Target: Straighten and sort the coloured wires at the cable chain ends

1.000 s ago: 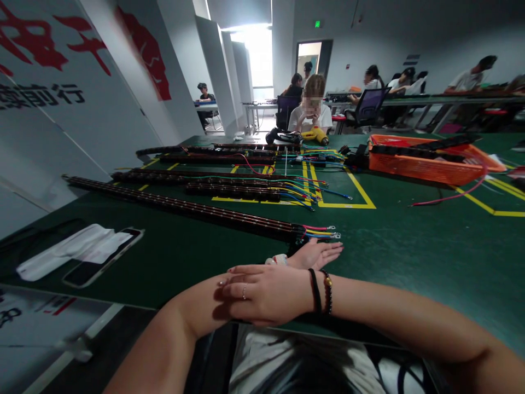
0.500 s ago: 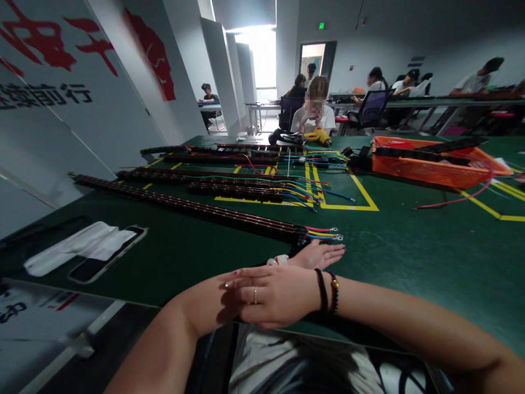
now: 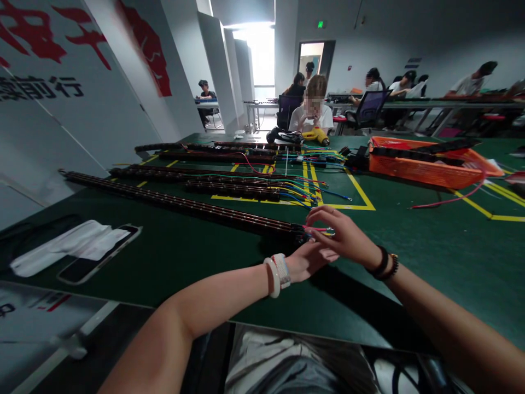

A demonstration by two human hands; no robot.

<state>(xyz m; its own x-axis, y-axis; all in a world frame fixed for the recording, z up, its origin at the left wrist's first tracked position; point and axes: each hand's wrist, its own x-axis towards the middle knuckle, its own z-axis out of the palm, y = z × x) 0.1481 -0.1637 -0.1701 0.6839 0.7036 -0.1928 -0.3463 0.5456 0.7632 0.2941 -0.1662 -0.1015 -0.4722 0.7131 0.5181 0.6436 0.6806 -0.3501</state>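
A long, dark harness of bundled cables (image 3: 184, 206) lies slantwise on the green table. Pink, yellow and blue wires (image 3: 324, 229) with metal ring terminals come out of its near right end. My right hand (image 3: 348, 235) reaches in from the right, its fingers bent around these wires. Below them, my left hand (image 3: 305, 260) lies close against the wire ends with its fingers extended, partly covered by the right hand. A white bangle and a pale watch band (image 3: 282, 270) are on my left wrist; dark bracelets (image 3: 388, 262) are on the right one.
More cable bundles (image 3: 233, 189) lie behind, across yellow tape lines. An orange basket (image 3: 430, 175) holding dark harnesses stands at right. A phone (image 3: 98, 257) with white tissue on it is at left. Across the table sits a person (image 3: 311, 115) near a yellow heat gun (image 3: 316, 136).
My right hand has lifted off my left forearm and moved forward and right to the wire ends. My left hand has turned and its fingers have come up near the wires.
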